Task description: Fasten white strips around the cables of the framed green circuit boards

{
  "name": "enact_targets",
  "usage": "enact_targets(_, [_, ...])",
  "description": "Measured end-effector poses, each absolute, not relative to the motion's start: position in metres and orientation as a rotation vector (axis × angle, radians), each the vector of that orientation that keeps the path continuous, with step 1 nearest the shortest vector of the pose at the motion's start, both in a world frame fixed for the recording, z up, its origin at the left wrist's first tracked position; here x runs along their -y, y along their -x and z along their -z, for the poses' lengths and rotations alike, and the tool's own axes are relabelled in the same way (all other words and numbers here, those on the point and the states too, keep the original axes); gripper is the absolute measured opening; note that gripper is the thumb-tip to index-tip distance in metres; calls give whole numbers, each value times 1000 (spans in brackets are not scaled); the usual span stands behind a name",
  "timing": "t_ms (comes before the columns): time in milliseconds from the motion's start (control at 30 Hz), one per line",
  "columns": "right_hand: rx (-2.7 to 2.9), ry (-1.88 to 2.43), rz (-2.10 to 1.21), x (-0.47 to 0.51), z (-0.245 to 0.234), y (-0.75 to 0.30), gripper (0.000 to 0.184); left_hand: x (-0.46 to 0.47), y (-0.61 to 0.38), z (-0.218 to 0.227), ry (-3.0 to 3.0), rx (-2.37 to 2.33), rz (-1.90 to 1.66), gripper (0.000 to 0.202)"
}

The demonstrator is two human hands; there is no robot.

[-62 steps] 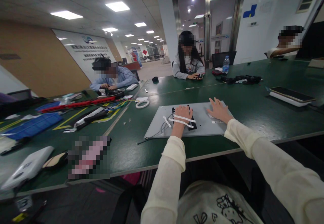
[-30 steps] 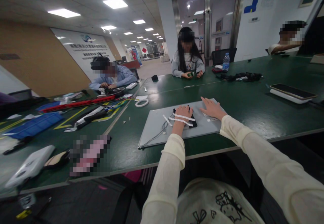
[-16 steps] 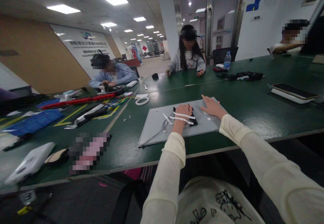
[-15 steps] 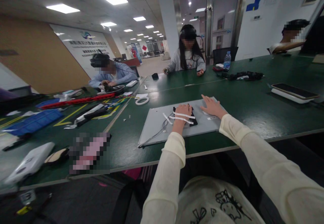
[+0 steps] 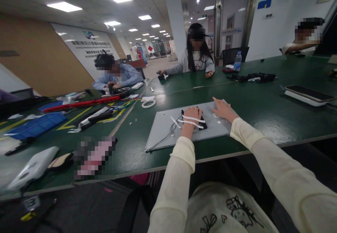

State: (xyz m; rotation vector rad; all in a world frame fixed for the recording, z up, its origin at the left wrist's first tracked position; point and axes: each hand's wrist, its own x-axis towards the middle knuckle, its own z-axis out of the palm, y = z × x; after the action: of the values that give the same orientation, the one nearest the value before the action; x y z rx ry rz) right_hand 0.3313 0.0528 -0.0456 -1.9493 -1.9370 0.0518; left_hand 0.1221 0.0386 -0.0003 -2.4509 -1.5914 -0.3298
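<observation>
A flat grey panel (image 5: 163, 134) lies on the green table in front of me. My left hand (image 5: 192, 116) rests palm down over a black flat piece (image 5: 202, 125) on the panel, its fingers lying on it and partly hiding it. Thin white strips (image 5: 195, 123) appear to cross the back of that hand near the wrist. A grey cable (image 5: 168, 134) runs from beside the hand to the panel's near left corner. My right hand (image 5: 224, 111) lies spread on the panel's right side, beside white labels (image 5: 222, 121), holding nothing.
A roll of white tape (image 5: 149, 104) sits beyond the panel. Left are a blue tray (image 5: 37, 126), a white device (image 5: 34, 168) and cables. A phone on a white box (image 5: 308, 94) is at right. Co-workers sit across the table; a water bottle (image 5: 237, 61) stands near one.
The view has shifted slightly. Both my hands stay in place on the panel. Across the table, a co-worker's hand has moved to the small black object.
</observation>
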Motion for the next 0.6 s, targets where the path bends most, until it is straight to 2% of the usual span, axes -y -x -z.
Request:
enact_targets(333, [1961, 1963, -7, -52, 45, -332, 75, -39, -119, -3, 2489, 1607, 288, 32])
enact_targets(600, [1921, 1938, 41, -49, 46, -331, 74, -38, -117, -4, 2488, 1569, 309, 29])
